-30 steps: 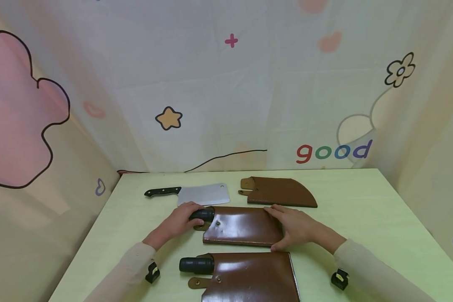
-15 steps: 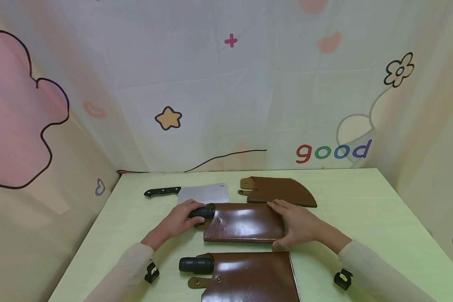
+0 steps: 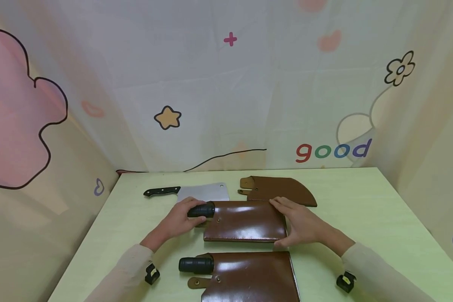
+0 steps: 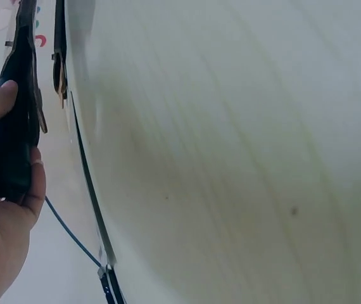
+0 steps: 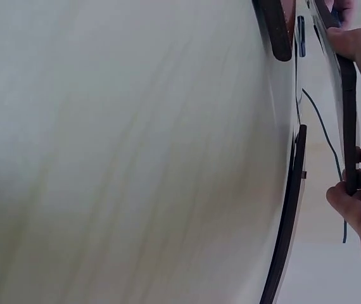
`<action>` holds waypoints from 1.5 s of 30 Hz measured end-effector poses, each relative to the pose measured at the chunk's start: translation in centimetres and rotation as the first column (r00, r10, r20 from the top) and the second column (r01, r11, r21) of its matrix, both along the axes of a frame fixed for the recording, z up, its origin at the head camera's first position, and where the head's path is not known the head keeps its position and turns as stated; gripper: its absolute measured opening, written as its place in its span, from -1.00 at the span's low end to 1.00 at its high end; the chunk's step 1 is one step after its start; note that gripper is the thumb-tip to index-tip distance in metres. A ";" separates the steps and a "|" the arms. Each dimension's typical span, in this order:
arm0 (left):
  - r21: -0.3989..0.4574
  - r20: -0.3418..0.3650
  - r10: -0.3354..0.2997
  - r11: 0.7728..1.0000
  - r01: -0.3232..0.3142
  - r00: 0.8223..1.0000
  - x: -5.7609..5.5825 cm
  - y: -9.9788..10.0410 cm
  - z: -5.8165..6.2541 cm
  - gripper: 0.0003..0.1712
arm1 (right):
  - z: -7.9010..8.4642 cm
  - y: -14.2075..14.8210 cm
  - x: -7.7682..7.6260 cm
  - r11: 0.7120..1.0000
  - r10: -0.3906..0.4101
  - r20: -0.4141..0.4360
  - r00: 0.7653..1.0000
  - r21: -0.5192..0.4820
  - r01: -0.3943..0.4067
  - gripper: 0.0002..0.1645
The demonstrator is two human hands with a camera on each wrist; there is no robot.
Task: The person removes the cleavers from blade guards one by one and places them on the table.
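Note:
In the head view, a cleaver in a glossy brown leather sheath (image 3: pixel 245 222) is held between my two hands. My left hand (image 3: pixel 177 219) grips its black handle (image 3: pixel 208 209), thumb on the near side. At the other end my right hand (image 3: pixel 305 224) holds the sheath's right edge, its thumb at the lower corner and fingertips at the top. Both wrist views show the handle (image 4: pixel 11 149) and the sheath edge (image 5: pixel 347 120) raised off the table. The sheath hides the blade.
Behind lie a bare cleaver (image 3: pixel 207 192) with a black riveted handle and a curved brown sheath (image 3: pixel 277 191). Nearer the front edge is another sheathed knife (image 3: pixel 249 277), its strap loose and its lower part out of frame. A printed cloth (image 3: pixel 226 92) encloses the pale table (image 3: pixel 362 235).
Both hands have lifted the sheathed cleaver slightly up and away from the front sheathed knife. My right hand has shifted a little to the right. The other things have stayed put.

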State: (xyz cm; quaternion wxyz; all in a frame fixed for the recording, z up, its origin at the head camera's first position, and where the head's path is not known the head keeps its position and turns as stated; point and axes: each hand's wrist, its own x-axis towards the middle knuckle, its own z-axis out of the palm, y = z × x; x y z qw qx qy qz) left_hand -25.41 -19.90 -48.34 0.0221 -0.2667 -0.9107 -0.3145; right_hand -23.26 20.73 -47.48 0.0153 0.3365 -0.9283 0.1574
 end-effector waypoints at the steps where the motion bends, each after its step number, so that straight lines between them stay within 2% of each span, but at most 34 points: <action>1: 0.003 -0.002 0.003 1.000 -0.003 1.000 0.0 0.0 0.0 -0.47 | 0.0 0.0 0.0 1.000 0.001 -0.002 1.000 -0.003 -0.001 0.45; 9: -0.009 -0.032 0.013 1.000 -0.013 0.999 0.3 0.2 0.0 -0.45 | 0.3 -0.1 0.2 1.000 0.014 0.005 1.000 -0.011 -0.014 0.44; 17: -0.022 -0.012 0.039 0.999 -0.040 0.999 0.7 0.4 -0.6 -0.50 | 0.3 -0.2 0.2 1.000 0.026 0.017 1.000 -0.005 -0.026 0.41; 26: -0.016 -0.078 0.030 0.999 -0.032 0.997 0.5 0.4 -0.6 -0.53 | 0.4 -0.1 0.3 1.000 0.025 0.019 1.000 -0.010 -0.025 0.43; 45: -0.004 -0.080 0.056 0.998 -0.057 0.995 0.8 0.4 -0.4 -0.54 | 0.4 0.0 0.6 0.999 0.019 0.017 1.000 -0.031 -0.019 0.41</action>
